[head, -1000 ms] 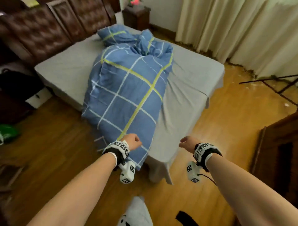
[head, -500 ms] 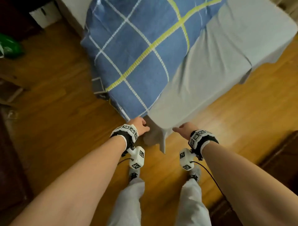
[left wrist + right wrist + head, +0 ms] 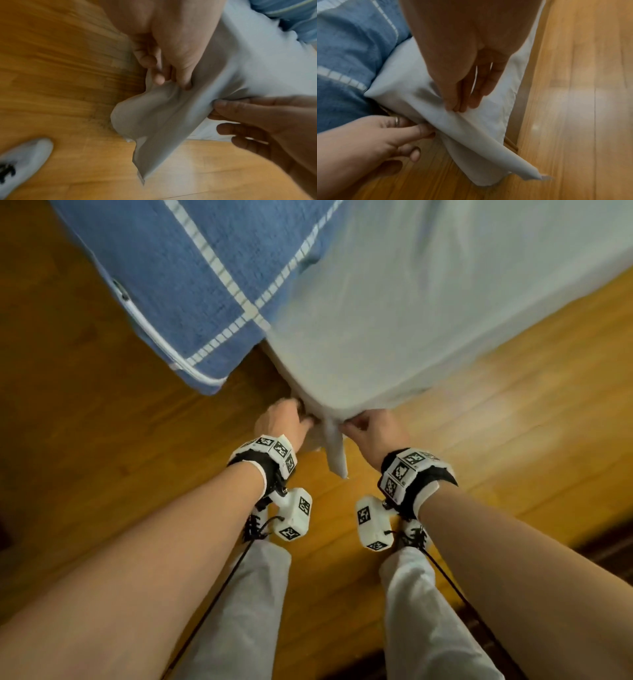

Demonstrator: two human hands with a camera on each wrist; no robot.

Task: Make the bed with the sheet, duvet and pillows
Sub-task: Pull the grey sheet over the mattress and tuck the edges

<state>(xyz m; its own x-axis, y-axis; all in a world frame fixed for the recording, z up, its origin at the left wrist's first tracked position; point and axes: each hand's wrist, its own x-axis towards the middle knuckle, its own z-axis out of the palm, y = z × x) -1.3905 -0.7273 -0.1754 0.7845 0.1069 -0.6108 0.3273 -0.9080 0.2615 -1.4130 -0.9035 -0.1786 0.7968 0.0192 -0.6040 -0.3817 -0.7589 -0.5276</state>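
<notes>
Two hands (image 3: 282, 422) (image 3: 373, 428), one sheet (image 3: 428, 302), one duvet (image 3: 178, 268)

Right hand (image 3: 467, 65) pinches grey sheet (image 3: 447, 116) fold at bed corner; left hand (image 3: 373, 136), ring on one finger, grips sheet from beside; blue duvet (image 3: 347, 54) overlaps sheet; sheet tip hangs near wood floor (image 3: 582, 108).

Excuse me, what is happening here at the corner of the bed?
A person is bent over the bed corner. The left hand and the right hand each pinch the loose pale grey sheet where its pointed corner hangs down toward the wooden floor. The corner is not yet tucked in. The blue checked duvet lies beside it and overhangs the bed's edge. White shoes stand close below.
</notes>
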